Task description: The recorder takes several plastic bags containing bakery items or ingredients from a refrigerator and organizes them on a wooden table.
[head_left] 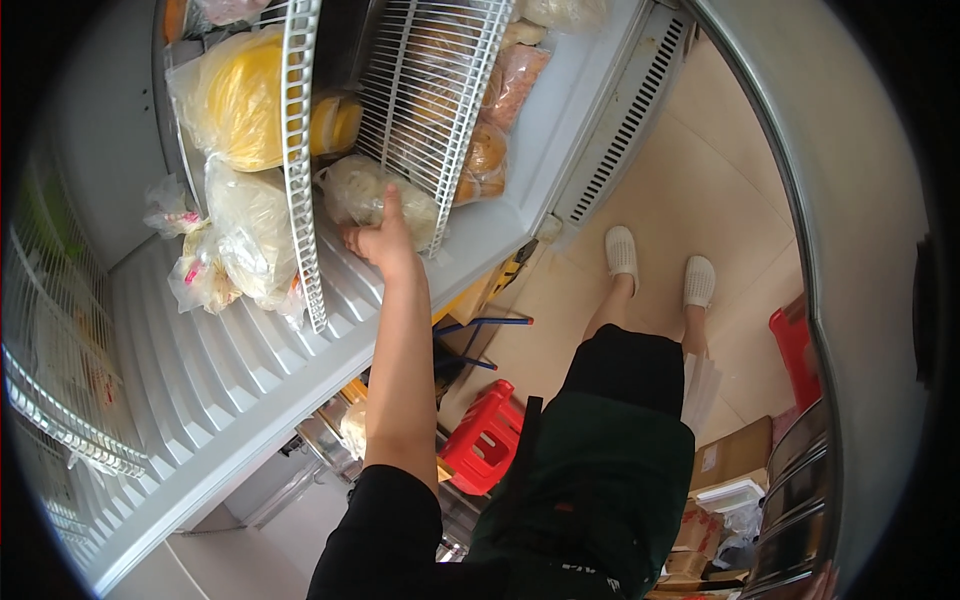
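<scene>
My left hand (383,236) reaches into an upright fridge and grips a clear plastic bag of pale food (375,192). Its thumb lies along the bag and its other fingers curl at the near side, partly hidden. The bag sits between two white wire racks (303,180). Behind it shows a yellow-wrapped bundle (335,123). Left of the rack lie a large yellow bag (235,95) and a whitish, filled plastic bag (250,225). What looks like fingertips of my right hand (826,580) shows faintly by the fridge door at the lower right.
The open fridge door (880,330) curves along the right. A second wire rack (430,80) has bagged orange-brown food (485,150) beyond it. Red plastic stools (487,437) and cardboard boxes (735,455) stand on the tiled floor. The ribbed fridge base (210,370) spreads at left.
</scene>
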Demonstrator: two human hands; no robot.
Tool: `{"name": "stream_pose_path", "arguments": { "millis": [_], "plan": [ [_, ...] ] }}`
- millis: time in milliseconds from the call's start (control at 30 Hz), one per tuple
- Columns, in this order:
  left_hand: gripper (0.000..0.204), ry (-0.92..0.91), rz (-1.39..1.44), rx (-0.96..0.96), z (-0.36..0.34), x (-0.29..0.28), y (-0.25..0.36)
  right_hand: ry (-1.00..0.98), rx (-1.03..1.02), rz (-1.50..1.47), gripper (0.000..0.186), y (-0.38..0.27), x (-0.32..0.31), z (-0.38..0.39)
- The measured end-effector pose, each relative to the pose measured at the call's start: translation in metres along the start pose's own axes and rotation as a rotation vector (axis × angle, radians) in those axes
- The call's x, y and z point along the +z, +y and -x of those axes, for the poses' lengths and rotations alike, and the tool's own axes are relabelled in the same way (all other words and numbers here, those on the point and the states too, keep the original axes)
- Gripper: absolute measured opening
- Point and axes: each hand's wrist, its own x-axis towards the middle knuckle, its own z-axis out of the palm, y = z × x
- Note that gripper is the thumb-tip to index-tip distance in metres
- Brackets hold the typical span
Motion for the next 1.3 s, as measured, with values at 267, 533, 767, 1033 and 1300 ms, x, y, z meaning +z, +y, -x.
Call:
{"name": "stream_pose_path", "arguments": {
  "millis": [267, 533, 767, 1033, 1300],
  "plan": [
    [0.110, -0.117, 0.267, -0.448, -0.037, 0.012, -0.008, 0.046, 0.032, -0.073, 0.011, -0.005, -0.004, -0.006],
    [0.089, -0.013, 0.172, -0.403, -0.030, 0.006, -0.011, 0.055, -0.004, -0.187, 0.008, 0.008, -0.008, 0.007],
    [0.081, 0.089, 0.301, 0.157, -0.008, -0.017, -0.013, 0.022, -0.005, -0.183, 0.010, 0.011, -0.011, 0.009],
    [0.060, -0.122, 0.353, 0.428, 0.002, -0.043, 0.051, 0.021, 0.040, -0.162, 0.010, -0.004, -0.013, -0.013],
    [0.071, -0.253, 0.261, 0.734, -0.047, 0.029, 0.144, 0.027, 0.032, -0.140, 0.009, -0.007, -0.006, -0.012]
  ]
}}
